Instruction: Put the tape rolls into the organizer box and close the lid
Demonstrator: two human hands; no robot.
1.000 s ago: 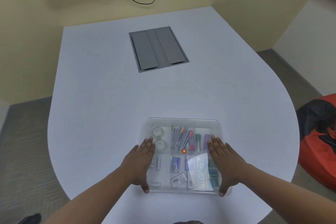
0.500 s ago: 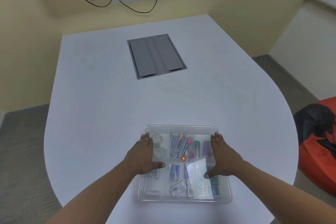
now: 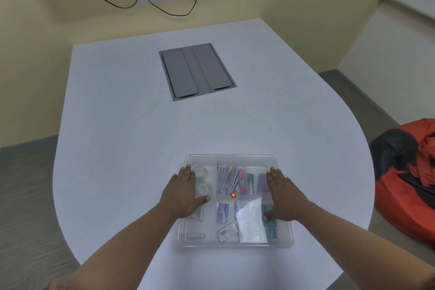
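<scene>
A clear plastic organizer box (image 3: 233,243) sits near the table's front edge with its transparent lid down over it. Two clear tape rolls (image 3: 202,180) lie in the far-left compartment, seen through the lid. My left hand (image 3: 182,193) lies flat, palm down, on the lid's left side, partly covering the rolls. My right hand (image 3: 283,195) lies flat on the lid's right side. Neither hand holds anything. Pens, markers and small packets fill the other compartments.
The white table (image 3: 141,136) has a grey cable hatch (image 3: 197,70) set into its middle. An orange and black beanbag (image 3: 409,179) stands on the floor at the right. A screen and wall sockets with cables hang on the far wall.
Both hands slid from the box's near edge toward its far end, fingers now near the far rim. The view tilted up slightly.
</scene>
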